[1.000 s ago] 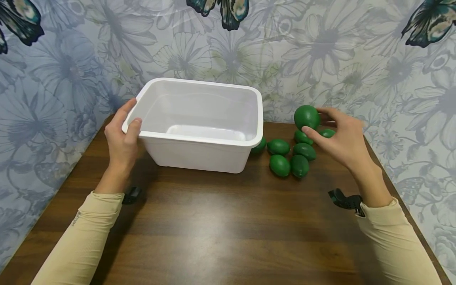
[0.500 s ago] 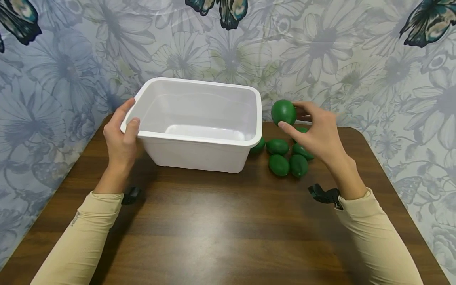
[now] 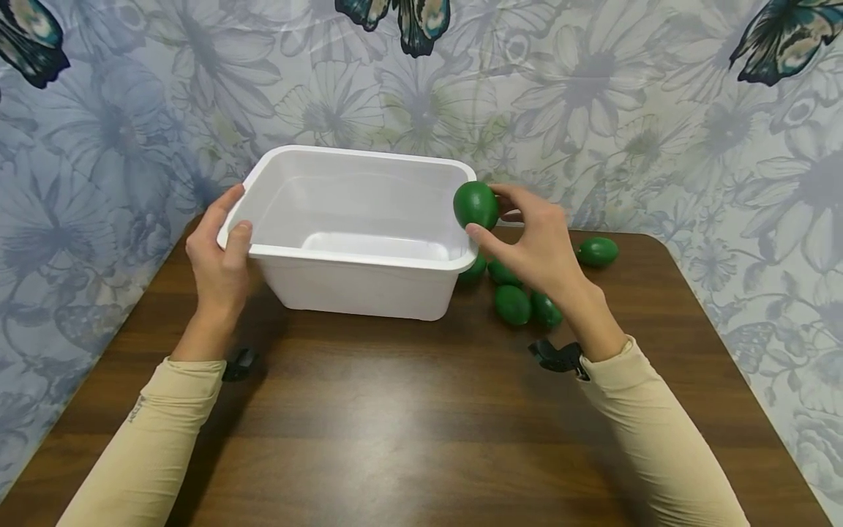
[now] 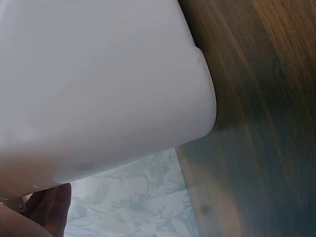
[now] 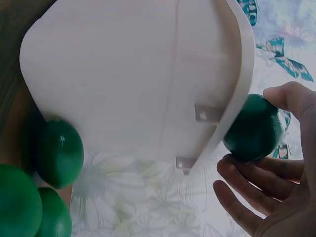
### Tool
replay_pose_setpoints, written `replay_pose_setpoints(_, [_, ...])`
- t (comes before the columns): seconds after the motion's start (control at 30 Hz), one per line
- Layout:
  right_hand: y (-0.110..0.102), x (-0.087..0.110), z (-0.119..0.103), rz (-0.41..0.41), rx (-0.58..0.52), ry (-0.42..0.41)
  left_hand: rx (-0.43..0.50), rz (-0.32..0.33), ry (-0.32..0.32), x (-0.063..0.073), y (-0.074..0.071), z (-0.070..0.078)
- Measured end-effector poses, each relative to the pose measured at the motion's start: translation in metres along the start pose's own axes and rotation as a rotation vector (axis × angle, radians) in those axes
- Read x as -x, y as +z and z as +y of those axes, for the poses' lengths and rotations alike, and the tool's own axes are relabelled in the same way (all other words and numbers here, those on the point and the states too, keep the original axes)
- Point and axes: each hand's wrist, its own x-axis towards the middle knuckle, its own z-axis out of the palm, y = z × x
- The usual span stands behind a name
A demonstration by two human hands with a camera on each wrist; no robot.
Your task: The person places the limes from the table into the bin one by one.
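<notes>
A white plastic tub (image 3: 356,289) stands on the brown wooden table, its inside bare. At its left end my left hand (image 3: 217,267) grips the rim, thumb on the front corner; in the left wrist view only a few fingers (image 4: 52,210) show under the edge. My right hand (image 3: 536,241) pinches a glossy green lime (image 3: 476,205) between thumb and fingers. That lime is up at the tub's right rim and overlaps it in the head view. In the right wrist view the held lime (image 5: 254,128) is just outside the rim, partly behind it.
Several more limes (image 3: 512,304) lie on the table right of the tub, partly under my right hand. One lime (image 3: 598,251) lies apart, farther right. A flowered wall covering (image 3: 593,110) with butterflies rises behind the table's back edge (image 3: 626,236).
My right hand has carried the lime leftward from above the pile to the tub's right rim. My left hand keeps its grip on the tub, which stays in place.
</notes>
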Motion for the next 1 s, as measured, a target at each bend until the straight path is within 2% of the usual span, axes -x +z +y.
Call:
replay_pose_setpoints(0.4, [0.027, -0.017, -0.003, -0.037, 0.083, -0.073, -0.007, -0.010, -0.010, -0.001, 0.000, 0.000])
replay_pose_setpoints(0.67, [0.030, -0.021, -0.003, -0.067, 0.128, -0.057, -0.010, -0.013, -0.014, -0.005, 0.001, -0.003])
replay_pose_setpoints(1.0, [0.030, -0.019, 0.000, -0.059, 0.111, -0.061, 0.027, -0.006, -0.013, -0.004, 0.002, -0.003])
